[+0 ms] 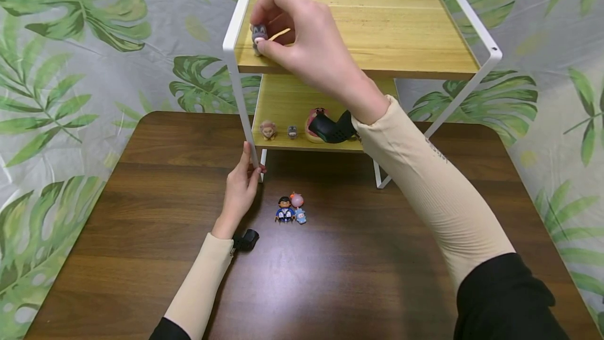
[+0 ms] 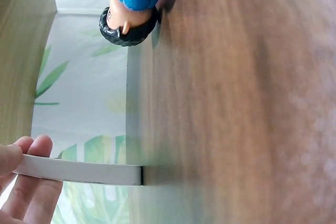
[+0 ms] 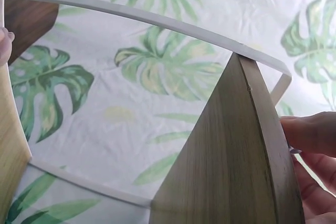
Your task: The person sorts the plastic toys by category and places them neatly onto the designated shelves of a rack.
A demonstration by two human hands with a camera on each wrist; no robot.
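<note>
On the near side, a bare stretch of dark wood-grain tabletop [image 1: 330, 287] ran up to a small cluster of toys: a black-haired toy figure in blue [image 1: 284, 210], a pale-blue figurine [image 1: 300, 216] and a round pink toy [image 1: 297, 200] just behind them. Judging by the layout, these three were what was left to be put up. Slightly farther off, to their left, the person's left hand [image 1: 239, 188] pinched the front leg [image 1: 241, 101] of a white-framed rack between thumb and fingers, probably to steady it. Beyond, on the lower wooden shelf [image 1: 278, 96], stood a lion-like figurine [image 1: 267, 130], a tiny gray figurine [image 1: 292, 131] and a pink, doughnut-like toy [image 1: 311, 118], partly hidden behind the right wrist's camera [image 1: 330, 127]; that row looked done. Above it, the right hand [image 1: 306, 30] pinched a gray animal figurine [image 1: 259, 35] between thumb and fingertips at the left front of the upper wooden shelf [image 1: 377, 30]. Whether its base touched the board could not be told, so this placement seemed unfinished; no other toy was visible on that board. A leaf-printed cloth [image 1: 71, 83] hung behind everything.
</note>
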